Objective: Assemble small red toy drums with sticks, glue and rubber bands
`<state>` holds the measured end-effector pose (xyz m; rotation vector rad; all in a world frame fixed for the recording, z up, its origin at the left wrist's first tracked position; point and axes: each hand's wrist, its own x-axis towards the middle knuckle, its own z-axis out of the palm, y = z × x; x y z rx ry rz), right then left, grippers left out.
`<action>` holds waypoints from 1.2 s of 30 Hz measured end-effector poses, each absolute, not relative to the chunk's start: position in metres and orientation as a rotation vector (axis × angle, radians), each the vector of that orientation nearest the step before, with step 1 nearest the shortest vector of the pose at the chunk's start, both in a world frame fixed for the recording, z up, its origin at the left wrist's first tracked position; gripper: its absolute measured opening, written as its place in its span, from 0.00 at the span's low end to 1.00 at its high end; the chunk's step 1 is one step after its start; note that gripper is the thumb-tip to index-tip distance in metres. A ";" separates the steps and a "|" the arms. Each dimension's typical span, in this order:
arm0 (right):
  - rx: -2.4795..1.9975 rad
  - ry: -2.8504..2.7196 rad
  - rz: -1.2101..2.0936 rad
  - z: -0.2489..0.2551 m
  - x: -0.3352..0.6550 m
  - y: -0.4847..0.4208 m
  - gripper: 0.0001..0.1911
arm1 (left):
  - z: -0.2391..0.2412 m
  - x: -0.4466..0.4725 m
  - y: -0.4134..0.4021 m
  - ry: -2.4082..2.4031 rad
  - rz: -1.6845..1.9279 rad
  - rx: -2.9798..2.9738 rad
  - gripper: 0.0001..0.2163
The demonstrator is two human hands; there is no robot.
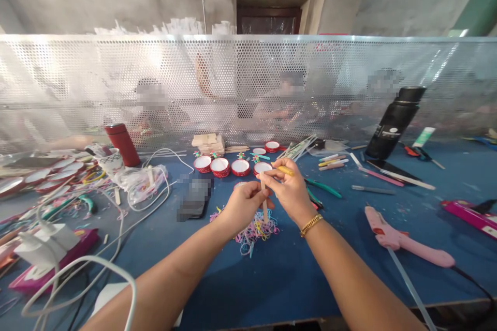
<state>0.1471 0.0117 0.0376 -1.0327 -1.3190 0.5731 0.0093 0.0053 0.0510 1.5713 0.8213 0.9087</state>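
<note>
While the left hand (243, 207) and right hand (289, 191) pinch it upright over pastel rubber bands (252, 232) on the blue surface (310, 269), the thin pale wooden stick (264, 212) looks light, stiff, snappable; grip near its ends.

On the blue table (279, 274) a pink glue gun (404, 238) lay at the right. A black flask (394, 123) stood farther back, against the perforated metal screen (248, 62). Red-rimmed toy drums (220, 166) sat in a row mid-table, with green-handled pliers (324, 187) near them. A red flask (121, 144) and a white charger (46, 240) stood at the left.
</note>
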 end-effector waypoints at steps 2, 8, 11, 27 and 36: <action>-0.992 -1.300 0.640 0.039 0.148 0.011 0.21 | 0.053 0.010 0.003 0.823 0.904 1.556 0.14; -0.889 -1.287 0.754 0.043 0.149 0.007 0.22 | 0.051 0.011 0.002 0.760 0.894 1.513 0.16; -0.851 -1.270 0.787 0.043 0.148 0.007 0.21 | 0.049 0.014 0.001 0.704 0.917 1.485 0.18; -0.826 -1.192 0.307 0.056 0.148 -0.010 0.20 | 0.057 0.015 -0.008 0.809 0.951 1.467 0.11; -0.767 -1.288 0.263 0.055 0.142 -0.020 0.06 | 0.053 0.016 -0.009 0.738 0.985 1.476 0.13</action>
